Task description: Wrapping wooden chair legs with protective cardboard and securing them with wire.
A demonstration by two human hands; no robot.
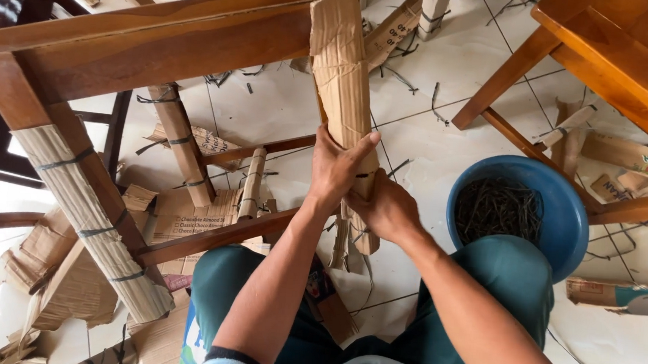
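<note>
floor [283, 111]: white tiles, daylit | strewn cardboard scraps [185, 218] | wooden table [629, 59] at right

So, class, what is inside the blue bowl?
The blue bowl holds a heap of thin dark strips. Its near side is hidden behind the person's knee, so the contents there cannot be seen.

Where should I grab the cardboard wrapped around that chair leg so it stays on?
Probably at its lower half, wrapping a hand around from each side, as the left hand and right hand do. The cardboard wrap is a long tube hugging the chair leg, so squeezing all around should keep it closed.
</note>
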